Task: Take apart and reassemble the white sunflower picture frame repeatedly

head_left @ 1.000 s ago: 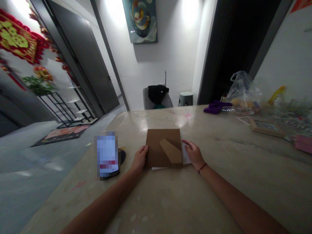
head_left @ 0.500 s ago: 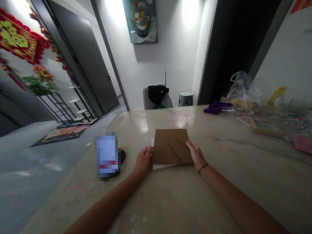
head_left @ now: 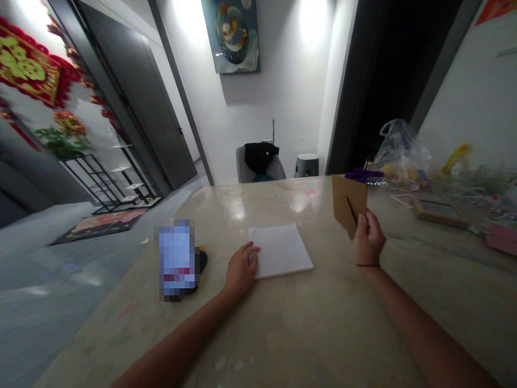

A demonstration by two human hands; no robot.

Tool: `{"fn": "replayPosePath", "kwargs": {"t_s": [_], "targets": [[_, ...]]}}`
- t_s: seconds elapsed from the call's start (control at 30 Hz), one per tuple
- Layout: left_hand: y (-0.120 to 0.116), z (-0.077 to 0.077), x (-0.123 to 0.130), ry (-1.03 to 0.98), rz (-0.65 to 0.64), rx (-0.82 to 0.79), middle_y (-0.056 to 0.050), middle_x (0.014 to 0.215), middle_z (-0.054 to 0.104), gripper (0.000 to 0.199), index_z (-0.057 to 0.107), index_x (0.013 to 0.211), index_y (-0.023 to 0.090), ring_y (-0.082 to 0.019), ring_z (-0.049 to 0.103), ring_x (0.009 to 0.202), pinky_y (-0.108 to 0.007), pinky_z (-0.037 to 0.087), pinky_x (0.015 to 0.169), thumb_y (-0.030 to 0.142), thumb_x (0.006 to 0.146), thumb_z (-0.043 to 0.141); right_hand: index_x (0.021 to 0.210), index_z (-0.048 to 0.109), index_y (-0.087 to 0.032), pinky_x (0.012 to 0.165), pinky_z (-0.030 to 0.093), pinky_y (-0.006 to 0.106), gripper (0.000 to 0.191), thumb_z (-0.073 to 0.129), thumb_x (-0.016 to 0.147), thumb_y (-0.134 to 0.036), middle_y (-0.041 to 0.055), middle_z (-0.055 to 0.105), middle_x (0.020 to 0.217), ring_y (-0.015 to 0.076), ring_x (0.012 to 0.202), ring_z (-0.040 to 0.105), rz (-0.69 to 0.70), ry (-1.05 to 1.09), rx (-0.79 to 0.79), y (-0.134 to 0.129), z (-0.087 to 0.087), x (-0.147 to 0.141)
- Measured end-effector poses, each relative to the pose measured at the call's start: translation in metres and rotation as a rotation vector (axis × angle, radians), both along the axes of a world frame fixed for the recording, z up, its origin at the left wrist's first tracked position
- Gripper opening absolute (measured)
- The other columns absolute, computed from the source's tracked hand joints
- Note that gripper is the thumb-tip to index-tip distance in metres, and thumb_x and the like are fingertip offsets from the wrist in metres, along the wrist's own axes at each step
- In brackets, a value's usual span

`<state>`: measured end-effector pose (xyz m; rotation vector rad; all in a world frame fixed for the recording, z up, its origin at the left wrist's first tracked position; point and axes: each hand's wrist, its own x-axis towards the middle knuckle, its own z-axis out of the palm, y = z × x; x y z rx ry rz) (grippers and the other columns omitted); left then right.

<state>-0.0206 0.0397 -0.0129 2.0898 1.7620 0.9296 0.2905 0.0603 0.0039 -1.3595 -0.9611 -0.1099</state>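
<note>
A brown board (head_left: 343, 202) with a dark strip on its face stands upright in the air at the right, and my right hand (head_left: 369, 237) is closed on its lower right edge. White paper (head_left: 283, 250) lies flat on the marble table (head_left: 258, 334). At the paper's left edge rests my left hand (head_left: 243, 267), its fingers lightly curled and apart on the sheet, gripping nothing.
A phone with a blurred screen (head_left: 176, 258) stands on a dark holder at the left. At the right lie a wooden frame (head_left: 438, 212), purple cloth (head_left: 359, 174), a clear plastic bag (head_left: 399, 151) and a pink item (head_left: 501, 237). A chair (head_left: 242, 164) stands beyond the table.
My right hand has lifted the brown board off the white paper and carried it right, turning it upright. The paper is now uncovered. My left hand has loosened and lies on the paper's edge.
</note>
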Motion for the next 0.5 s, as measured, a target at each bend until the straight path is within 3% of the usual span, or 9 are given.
{"fn": "replayPosePath", "kwargs": {"t_s": [0.1,0.23,0.33,0.5], "targets": [[-0.001,0.001,0.000,0.024,-0.014,-0.001,-0.010,0.127,0.052,0.032,0.063,0.104,0.017,-0.023,0.049,0.116,-0.038,0.032,0.103,0.023,0.080,0.043,0.113,0.058,-0.020,0.088,0.042,0.036,0.034,0.038,0.086,-0.027,0.0089,0.061,0.115,0.0215,0.103,0.057,0.210,-0.439,-0.122,-0.005,-0.004,0.000],[0.000,0.000,-0.001,0.009,-0.019,0.011,-0.009,0.127,0.053,0.031,0.063,0.103,0.017,-0.022,0.049,0.116,-0.038,0.032,0.104,0.020,0.081,0.041,0.107,0.062,-0.026,0.086,0.045,0.039,0.036,0.045,0.080,-0.010,0.0087,0.062,0.113,0.0232,0.101,0.059,0.393,-0.859,-0.455,-0.006,-0.016,-0.016],[0.002,-0.003,-0.003,-0.026,-0.008,0.017,-0.008,0.126,0.054,0.034,0.063,0.101,0.018,-0.021,0.049,0.116,-0.038,0.033,0.104,0.011,0.079,0.039,0.111,0.059,-0.026,0.079,0.048,0.038,0.033,0.045,0.083,-0.015,0.0108,0.062,0.111,0.0228,0.097,0.060,0.368,-1.017,-0.669,-0.008,-0.015,-0.031],[0.001,-0.002,-0.002,-0.033,0.015,0.011,-0.007,0.126,0.054,0.040,0.063,0.099,0.017,-0.019,0.049,0.117,-0.039,0.033,0.104,0.002,0.074,0.035,0.114,0.057,-0.021,0.066,0.047,0.032,0.034,0.035,0.089,-0.016,0.0129,0.065,0.096,0.0216,0.084,0.063,0.186,-1.162,-0.946,-0.018,0.002,-0.043]]}}
